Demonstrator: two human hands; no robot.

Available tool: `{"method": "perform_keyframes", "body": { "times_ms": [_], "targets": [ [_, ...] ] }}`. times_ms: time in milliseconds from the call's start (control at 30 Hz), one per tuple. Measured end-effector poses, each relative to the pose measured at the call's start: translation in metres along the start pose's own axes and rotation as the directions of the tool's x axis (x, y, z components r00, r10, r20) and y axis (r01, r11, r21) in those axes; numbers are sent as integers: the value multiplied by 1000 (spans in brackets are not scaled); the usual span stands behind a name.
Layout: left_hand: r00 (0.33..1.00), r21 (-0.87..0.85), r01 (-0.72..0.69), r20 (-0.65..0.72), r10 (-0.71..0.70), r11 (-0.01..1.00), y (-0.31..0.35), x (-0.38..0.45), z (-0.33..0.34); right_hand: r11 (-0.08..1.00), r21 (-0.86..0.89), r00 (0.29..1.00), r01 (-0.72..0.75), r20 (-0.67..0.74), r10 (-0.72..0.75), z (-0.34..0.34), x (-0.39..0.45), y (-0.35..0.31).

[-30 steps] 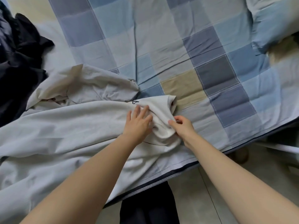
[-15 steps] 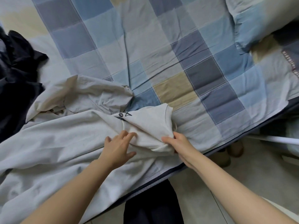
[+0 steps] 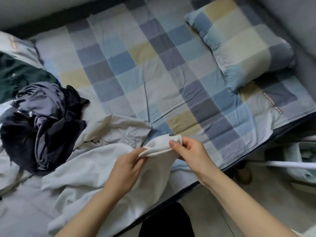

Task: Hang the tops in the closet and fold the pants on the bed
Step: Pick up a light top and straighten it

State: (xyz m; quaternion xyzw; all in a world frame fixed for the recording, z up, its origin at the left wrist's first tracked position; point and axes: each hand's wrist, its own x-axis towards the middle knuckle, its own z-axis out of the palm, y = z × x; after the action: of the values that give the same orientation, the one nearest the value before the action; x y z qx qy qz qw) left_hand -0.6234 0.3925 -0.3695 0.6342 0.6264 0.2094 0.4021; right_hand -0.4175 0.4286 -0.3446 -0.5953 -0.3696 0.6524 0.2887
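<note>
Two hands are at work on one pale garment near the front edge of the bed (image 3: 227, 147). The left hand (image 3: 127, 165) has its fingers curled round a bunch of the white cloth, and the right hand (image 3: 189, 151) pinches the ribbed cuff between thumb and fingers; between them the white garment (image 3: 95, 170) is lifted a little off the bedding, its end held taut. My guess is that they hold it so to find the garment's ends and shake it out straight, whether it turns out to be pants for folding or a top for the closet; from here I cannot tell which it is. The rest of it trails toward the bed's front left corner and partly over the front edge.

Just behind it lies one crumpled beige garment (image 3: 119, 127), touching the white one. Toward the left edge sits one heap of dark clothes (image 3: 42, 127), navy and grey-blue tangled together, too knotted to count singly, with one dark green garment (image 3: 18, 74) behind it. One checked pillow (image 3: 239, 48) rests at the back right corner, kept well apart from the laundry, which leaves the checked sheet in the middle as room for folding. No closet or hanger shows.
</note>
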Motion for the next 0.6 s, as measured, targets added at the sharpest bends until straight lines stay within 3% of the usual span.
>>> {"method": "perform_keyframes", "body": {
  "times_ms": [200, 367, 433, 533, 600],
  "targets": [
    [989, -299, -137, -89, 115, 944, 123, -43, -120, 992, 24, 968, 126, 217, -128, 12, -94, -91],
    [964, -385, -264, -134, 230, 884, 224, -76, -203, 925, -219, 923, 309, 303, -237, 36, -162, -146],
    [942, -385, -332, -173, 286, 861, 261, -89, -232, 915, -194, 913, 354, 285, -293, 41, -179, -173],
    [898, -355, -439, -204, 390, 825, 309, -103, -263, 932, -35, 926, 362, 130, -355, 33, -195, -222],
    [874, -374, -485, -210, 437, 790, 333, -109, -278, 900, -97, 904, 425, 101, -416, 21, -205, -254]
  ]
}}
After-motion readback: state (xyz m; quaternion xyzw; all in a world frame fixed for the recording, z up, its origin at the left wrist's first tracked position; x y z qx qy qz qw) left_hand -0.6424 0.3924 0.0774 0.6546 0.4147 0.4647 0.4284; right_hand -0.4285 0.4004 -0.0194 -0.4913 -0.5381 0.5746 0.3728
